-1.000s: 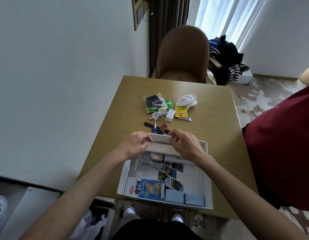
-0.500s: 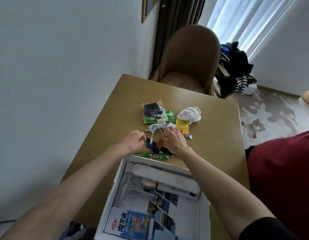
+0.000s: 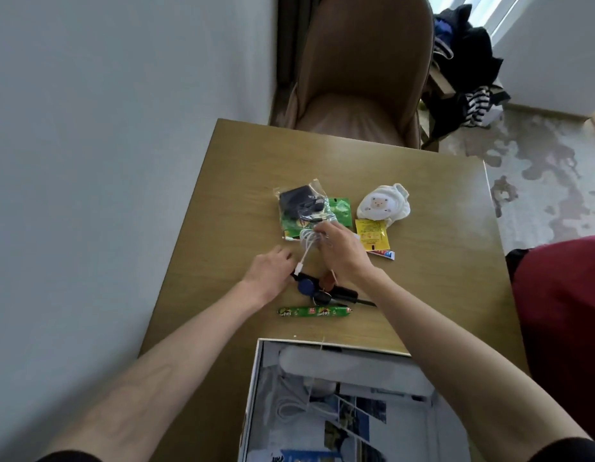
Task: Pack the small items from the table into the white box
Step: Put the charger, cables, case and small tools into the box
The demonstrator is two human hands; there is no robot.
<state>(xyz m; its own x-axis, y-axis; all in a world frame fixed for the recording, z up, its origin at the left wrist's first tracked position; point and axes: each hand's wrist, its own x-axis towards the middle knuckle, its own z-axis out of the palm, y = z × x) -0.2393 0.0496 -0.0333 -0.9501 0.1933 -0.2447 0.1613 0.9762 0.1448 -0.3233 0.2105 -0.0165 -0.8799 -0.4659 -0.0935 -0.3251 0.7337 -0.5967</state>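
Note:
The open white box (image 3: pixel 256 388) sits at the table's near edge with a cable, a white tube and leaflets inside. Beyond it lie a green sausage stick (image 3: pixel 314 311), black and blue keys (image 3: pixel 317 290), a clear bag with a black item (image 3: pixel 297 202) on a green packet (image 3: pixel 339 210), a yellow sachet (image 3: pixel 371 235), a small tube (image 3: pixel 384 254) and white sheep socks (image 3: pixel 384 205). My right hand (image 3: pixel 339 251) is closed on a coiled white cable (image 3: pixel 307 243), whose plug hangs down. My left hand (image 3: pixel 268 275) rests beside the keys, fingers curled; its grip is hidden.
The wooden table (image 3: pixel 422 278) stands against a white wall on the left. A brown chair (image 3: pixel 359 71) is at its far side, with dark clothes (image 3: pixel 462 61) piled behind. A person in dark red (image 3: pixel 562 315) stands close at the right edge.
Both hands left the box's far edge and reached out over the items. My right hand has closed on the white cable; the view dipped closer to the table.

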